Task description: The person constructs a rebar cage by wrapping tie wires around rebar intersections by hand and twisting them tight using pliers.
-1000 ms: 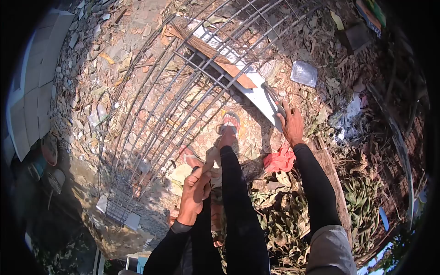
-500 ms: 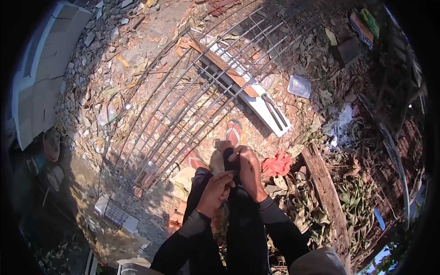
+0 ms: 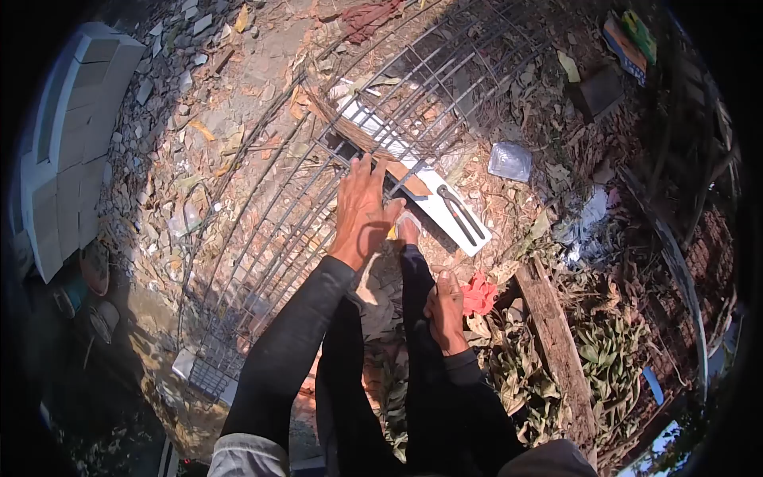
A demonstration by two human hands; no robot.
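Head view, clock directions taken from the hand or thing named. The left hand reaches over the steel-bar cage, its fingers extended toward twelve o'clock and the thumb spread toward two; whether they grasp a bar cannot be told. The cage runs from about seven to one o'clock of this hand. The right hand has bent fingers; whether they pinch anything cannot be told. Red cloth lies just beside it at two o'clock, a weathered plank at four. At its twelve o'clock, pincers rest on a white board, which also bears a brown wooden slat at ten o'clock of the pincers.
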